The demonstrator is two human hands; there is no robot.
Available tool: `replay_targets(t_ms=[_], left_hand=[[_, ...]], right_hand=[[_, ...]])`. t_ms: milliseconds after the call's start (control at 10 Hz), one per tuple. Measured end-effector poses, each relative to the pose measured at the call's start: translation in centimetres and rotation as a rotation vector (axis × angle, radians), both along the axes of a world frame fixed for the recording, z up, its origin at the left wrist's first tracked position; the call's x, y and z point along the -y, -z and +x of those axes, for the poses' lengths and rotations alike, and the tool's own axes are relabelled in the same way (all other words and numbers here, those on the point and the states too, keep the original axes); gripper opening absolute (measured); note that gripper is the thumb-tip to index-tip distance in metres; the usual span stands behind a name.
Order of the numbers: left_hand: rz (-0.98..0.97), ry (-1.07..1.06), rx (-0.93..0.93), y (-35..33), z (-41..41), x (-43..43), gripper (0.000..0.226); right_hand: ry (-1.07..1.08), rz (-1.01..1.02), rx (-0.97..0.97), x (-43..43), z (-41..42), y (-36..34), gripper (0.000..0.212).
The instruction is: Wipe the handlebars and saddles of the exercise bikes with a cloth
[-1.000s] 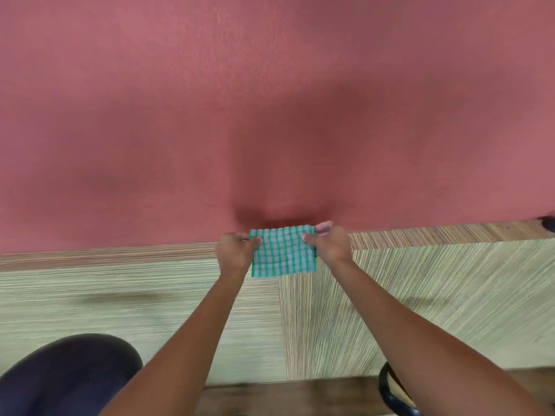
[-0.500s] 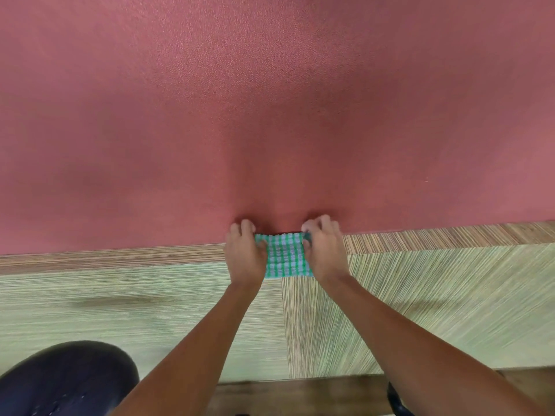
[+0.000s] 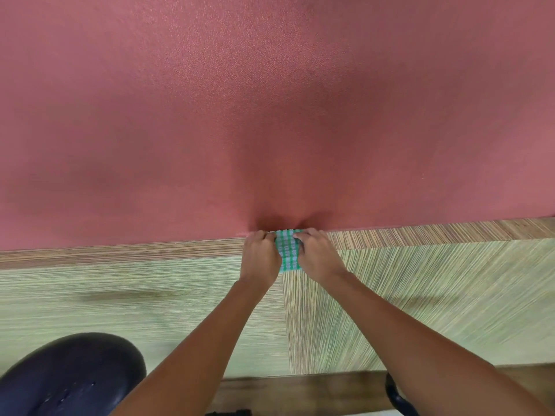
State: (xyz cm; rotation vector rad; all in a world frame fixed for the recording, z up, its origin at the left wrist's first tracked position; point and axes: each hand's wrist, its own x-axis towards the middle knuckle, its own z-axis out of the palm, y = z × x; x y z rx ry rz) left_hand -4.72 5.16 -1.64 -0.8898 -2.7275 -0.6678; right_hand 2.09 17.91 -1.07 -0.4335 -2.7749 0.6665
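Showing one item in use and several fixtures, seen from the head view.

Cloth point(image 3: 289, 250): green and white check, folded to a narrow strip, just below the frame's centre. It lies against the top of the striped panel, its upper end at the line where the panel meets the red wall. Only the middle band shows; both side edges are covered by the hands.

Left hand point(image 3: 260, 258): fingers curled, gripping the cloth's left edge. Knuckles point up the frame; the forearm runs down to the lower centre.

Right hand point(image 3: 317, 256): fingers curled, gripping the cloth's right edge, close beside the left hand with only the cloth strip between them. The forearm runs to the lower right corner.

Wall point(image 3: 270, 100): red, fine-grained texture, filling the upper half of the frame. A dark shadow sits just above the hands.

Panel point(image 3: 420, 280): pale green and tan stripes across the middle of the frame, with a browner band along its top edge and a vertical seam below the cloth.

Saddle point(image 3: 69, 376): dark, rounded, lower left corner, well apart from the cloth.

Handlebar point(image 3: 395, 396): a black curved piece at the lower right edge, partly hidden by the right forearm.

Floor point(image 3: 300, 391): brown wood strip along the bottom edge.
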Motion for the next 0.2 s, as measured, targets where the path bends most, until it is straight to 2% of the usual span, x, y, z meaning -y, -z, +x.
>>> replay_targets(t_ms=[100,200], left_hand=[[0.039,0.038,0.087,-1.3,0.2,0.6,0.029],[0.064,-0.008,0.101,-2.4,0.5,1.5,0.034]], right_hand=[[0.006,-0.142,0.014,0.1,1.0,-1.4,0.038],[0.059,-0.193,-0.025,0.3,2.0,-2.9,0.036]])
